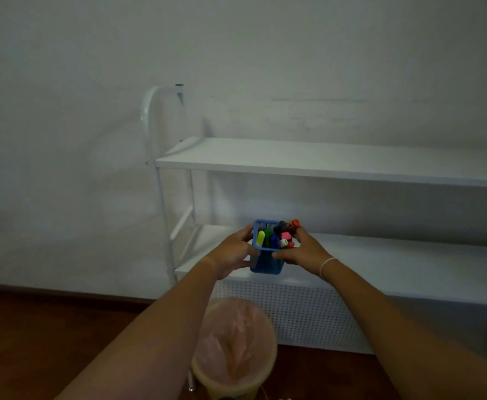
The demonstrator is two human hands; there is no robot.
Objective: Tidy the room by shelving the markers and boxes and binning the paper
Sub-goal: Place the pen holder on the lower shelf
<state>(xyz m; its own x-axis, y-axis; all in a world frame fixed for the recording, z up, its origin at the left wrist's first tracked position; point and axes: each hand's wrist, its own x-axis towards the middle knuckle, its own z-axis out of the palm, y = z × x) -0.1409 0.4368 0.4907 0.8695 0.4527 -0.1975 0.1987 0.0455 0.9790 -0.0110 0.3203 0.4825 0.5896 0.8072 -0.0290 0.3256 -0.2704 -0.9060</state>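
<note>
Both hands — left hand, right hand — had fingers closed around the blue marker cup, near the lower shelf.

Dim, greyish room light, soft overall focus, wide-angle bending at edges, source perhaps behind the camera.

Both bare forearms reach forward and converge at centre frame. The left hand is curled with palm turned inward, fingers wrapped in a grip. The right hand mirrors it, fingers closed, a thin pale band around its wrist.
</note>
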